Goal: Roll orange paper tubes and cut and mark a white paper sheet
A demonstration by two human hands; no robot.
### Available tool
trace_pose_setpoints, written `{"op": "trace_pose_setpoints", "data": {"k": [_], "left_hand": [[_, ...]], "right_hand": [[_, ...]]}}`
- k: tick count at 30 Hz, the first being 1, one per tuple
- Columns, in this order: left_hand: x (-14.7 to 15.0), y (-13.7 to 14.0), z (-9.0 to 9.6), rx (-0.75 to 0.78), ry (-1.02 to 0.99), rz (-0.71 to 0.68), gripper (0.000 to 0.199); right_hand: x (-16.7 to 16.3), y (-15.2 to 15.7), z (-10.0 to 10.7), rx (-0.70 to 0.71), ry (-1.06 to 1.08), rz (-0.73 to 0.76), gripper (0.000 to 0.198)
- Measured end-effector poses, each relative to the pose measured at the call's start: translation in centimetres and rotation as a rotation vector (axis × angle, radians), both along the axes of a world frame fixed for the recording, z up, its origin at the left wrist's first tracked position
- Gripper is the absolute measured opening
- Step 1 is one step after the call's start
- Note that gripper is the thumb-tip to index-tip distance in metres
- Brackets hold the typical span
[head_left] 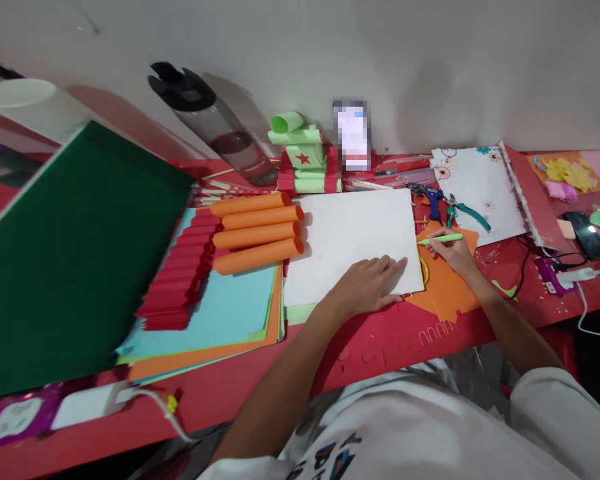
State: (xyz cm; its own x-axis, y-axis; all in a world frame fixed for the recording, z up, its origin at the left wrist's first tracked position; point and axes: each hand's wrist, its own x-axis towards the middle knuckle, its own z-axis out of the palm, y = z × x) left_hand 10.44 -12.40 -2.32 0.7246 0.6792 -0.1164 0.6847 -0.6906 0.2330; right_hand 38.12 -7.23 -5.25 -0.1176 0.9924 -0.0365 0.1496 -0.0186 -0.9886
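Note:
A white sheet (350,233) lies in front of me on the red table. My left hand (373,283) rests on its lower right part, palm down with fingers stretched out. At the sheet's right edge my right hand (450,250) holds a light green pen (447,238), its tip pointing left at the edge. Under the right hand lies orange paper (443,293), partly covered. A yellow ring (425,272), perhaps a scissors handle, shows beside the white sheet. Several orange paper tubes (260,257) lie along the sheet's left side.
Pleated red paper (180,273) rests on stacked coloured sheets (240,310). A dark green board (80,260) leans at left. Behind stand a bottle (225,127), a green-and-red paper model (307,157) and a phone (353,137). A glue gun (434,200) and pliers (470,213) lie right.

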Motion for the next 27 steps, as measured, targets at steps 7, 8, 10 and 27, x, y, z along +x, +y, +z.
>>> {"op": "trace_pose_setpoints", "data": {"k": [7,8,10,27], "left_hand": [[0.05,0.03,-0.13,-0.008,-0.001,-0.003,0.084],[0.04,0.04,-0.15,-0.009,-0.003,-0.003,0.084],[0.04,0.05,-0.14,-0.014,-0.008,-0.004,0.083],[-0.04,0.08,-0.25,-0.013,-0.013,-0.001,0.084]], "right_hand": [[0.11,0.32,-0.73,-0.013,-0.018,0.021,0.037],[0.11,0.31,-0.72,-0.014,-0.021,0.029,0.037],[0.05,0.31,-0.59,-0.018,-0.016,0.024,0.038],[-0.28,0.32,-0.07,-0.017,0.022,0.017,0.043]]}}
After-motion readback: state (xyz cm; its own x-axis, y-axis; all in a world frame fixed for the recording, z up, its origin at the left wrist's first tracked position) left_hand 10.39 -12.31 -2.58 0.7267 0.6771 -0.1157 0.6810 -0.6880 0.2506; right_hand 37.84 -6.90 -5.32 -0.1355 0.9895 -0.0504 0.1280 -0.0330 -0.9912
